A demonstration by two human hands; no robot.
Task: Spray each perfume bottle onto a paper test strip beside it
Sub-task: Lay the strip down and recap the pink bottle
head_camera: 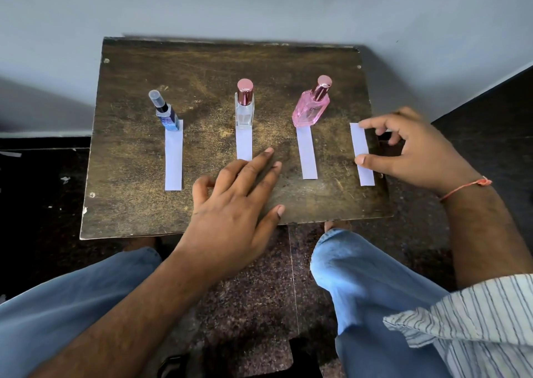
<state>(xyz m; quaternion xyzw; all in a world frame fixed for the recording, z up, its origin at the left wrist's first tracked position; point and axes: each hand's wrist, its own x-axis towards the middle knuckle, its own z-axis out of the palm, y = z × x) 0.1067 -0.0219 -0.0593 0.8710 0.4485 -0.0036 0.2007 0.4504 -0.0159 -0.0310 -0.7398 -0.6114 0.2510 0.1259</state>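
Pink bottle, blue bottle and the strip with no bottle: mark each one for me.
pink bottle (pixel 311 111), head view, on its glass body.
blue bottle (pixel 168 120), head view, on its body.
spare strip (pixel 362 146), head view, on its bare middle.

Soft, even daylight — wide-angle bending at edges, sharp centre.

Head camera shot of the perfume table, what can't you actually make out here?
- Middle paper strip: near end hidden under the left hand, head view.
- Pink bottle: label lettering too small to read.
- Blue bottle: label print blurred.
- Strips: any spray marks too faint to tell.
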